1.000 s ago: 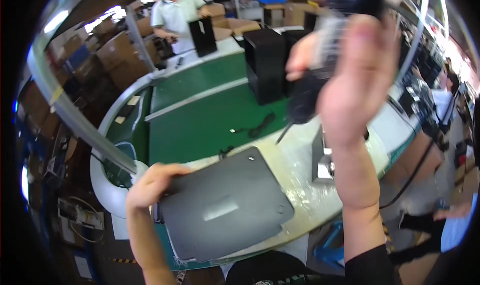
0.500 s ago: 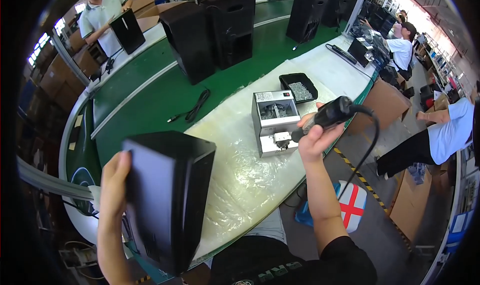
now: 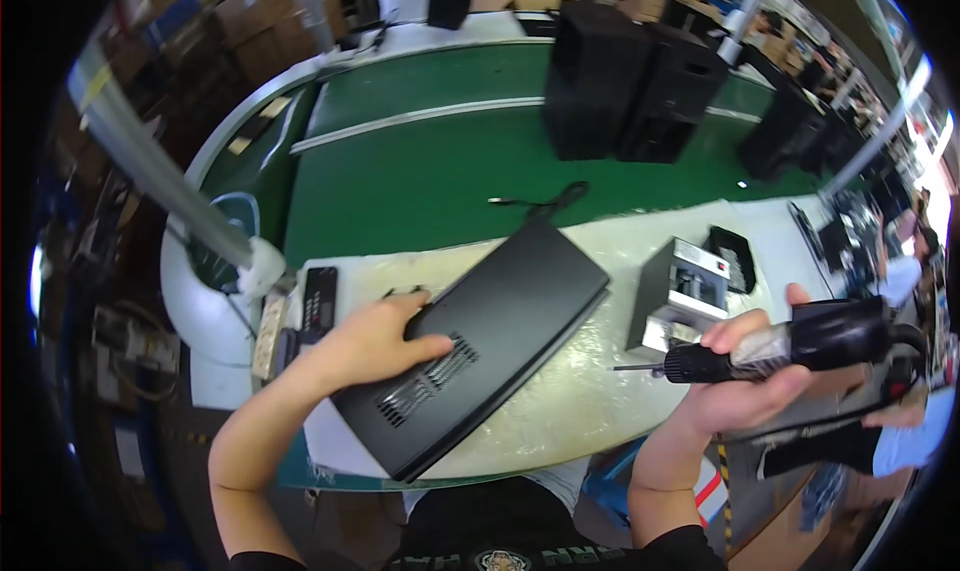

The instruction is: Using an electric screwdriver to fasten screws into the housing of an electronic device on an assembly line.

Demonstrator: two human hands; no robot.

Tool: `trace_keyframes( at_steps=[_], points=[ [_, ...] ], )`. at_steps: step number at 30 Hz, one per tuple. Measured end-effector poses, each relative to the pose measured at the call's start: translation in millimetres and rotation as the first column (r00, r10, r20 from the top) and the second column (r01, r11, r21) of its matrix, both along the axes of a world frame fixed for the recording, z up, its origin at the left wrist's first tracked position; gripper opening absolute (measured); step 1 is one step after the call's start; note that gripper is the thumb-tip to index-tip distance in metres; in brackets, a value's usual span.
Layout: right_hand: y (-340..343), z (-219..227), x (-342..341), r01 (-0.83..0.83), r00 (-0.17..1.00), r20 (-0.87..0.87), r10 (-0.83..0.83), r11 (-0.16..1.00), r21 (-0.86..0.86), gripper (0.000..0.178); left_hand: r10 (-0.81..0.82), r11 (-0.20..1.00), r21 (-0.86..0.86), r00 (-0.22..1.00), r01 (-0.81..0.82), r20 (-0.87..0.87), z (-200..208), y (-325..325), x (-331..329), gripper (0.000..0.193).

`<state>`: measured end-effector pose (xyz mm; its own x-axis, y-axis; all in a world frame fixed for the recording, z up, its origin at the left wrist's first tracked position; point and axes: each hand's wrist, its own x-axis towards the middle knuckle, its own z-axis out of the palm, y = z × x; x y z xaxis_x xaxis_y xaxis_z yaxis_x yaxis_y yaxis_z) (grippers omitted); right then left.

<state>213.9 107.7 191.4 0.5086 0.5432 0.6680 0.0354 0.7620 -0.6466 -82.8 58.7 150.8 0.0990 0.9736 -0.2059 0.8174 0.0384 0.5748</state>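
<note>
A black rectangular cabinet [image 3: 500, 301] with rows of vent slots lies flat and slantwise on the worktop. My left hand [image 3: 378, 339] is on its left long edge, thumb on top near the vents and fingers along the edge. My right hand [image 3: 745, 371] is wrapped round a black corded electric screwdriver [image 3: 840, 336]. The bit points left, above the worktop and apart from the cabinet. Just behind the screwdriver stands a grey metal screw feeder [image 3: 650, 296] with an open top. A black tray [image 3: 738, 256] sits beyond it, its contents hard to see.
Plastic sheeting [image 3: 570, 396] covers the worktop. Beyond is a green conveyor [image 3: 420, 156] with tall black cabinets [image 3: 595, 81] and a coiled cable [image 3: 565, 199]. A power strip [image 3: 268, 336] and a dark keypad-like device [image 3: 320, 301] lie left, beside a metal post [image 3: 165, 161].
The cabinet has gone from upright to lying flat, with my left hand now on its edge. The screwdriver has come away from the feeder, bit showing. The view has turned left.
</note>
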Motion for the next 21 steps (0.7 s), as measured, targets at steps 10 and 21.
trace_keyframes(
  at_steps=[10,21],
  points=[
    [12.8,18.0,-158.0,-0.466,0.866,0.306,0.395,0.859,0.211,0.069,0.093,0.991,0.083,0.988,-0.103,0.121,-19.0,-34.7,0.2,0.065],
    [29.7,-21.0,-191.4,-0.632,0.757,0.338,0.559,0.757,0.164,0.069,0.055,0.991,0.119,0.994,-0.066,0.095,-25.6,-36.1,-5.9,0.053]
  ],
)
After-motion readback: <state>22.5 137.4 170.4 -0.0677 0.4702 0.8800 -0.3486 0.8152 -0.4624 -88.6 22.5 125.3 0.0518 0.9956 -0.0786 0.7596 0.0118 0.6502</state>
